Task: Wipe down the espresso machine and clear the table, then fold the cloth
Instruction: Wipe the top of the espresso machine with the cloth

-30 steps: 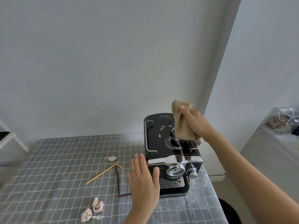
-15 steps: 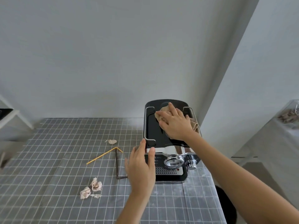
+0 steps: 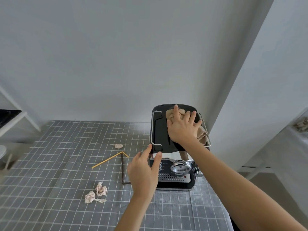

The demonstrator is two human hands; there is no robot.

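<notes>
The right hand (image 3: pixel 182 129) is now pressed flat, with the fingers spread, on the beige cloth (image 3: pixel 200 133), and the cloth is pinned under it on the black top plate of the espresso machine (image 3: pixel 173 157). One second ago the cloth was held bunched in the air above the machine; half a second ago it was already laid down on the top, and since then it is pushed further toward the back edge of the plate. From this it is judged that the wiping of the top is begun, while the front and the sides are not yet wiped.

The left hand (image 3: pixel 144 170) is held open against the front left corner of the machine, the fingertips touching the top edge, apparently to steady it.

On the checked tablecloth (image 3: pixel 50 164), left of the machine, the crumpled paper scraps (image 3: pixel 96 193), a yellow straw (image 3: pixel 108 160) and a brown straw (image 3: pixel 123 170) are not cleared yet.
</notes>
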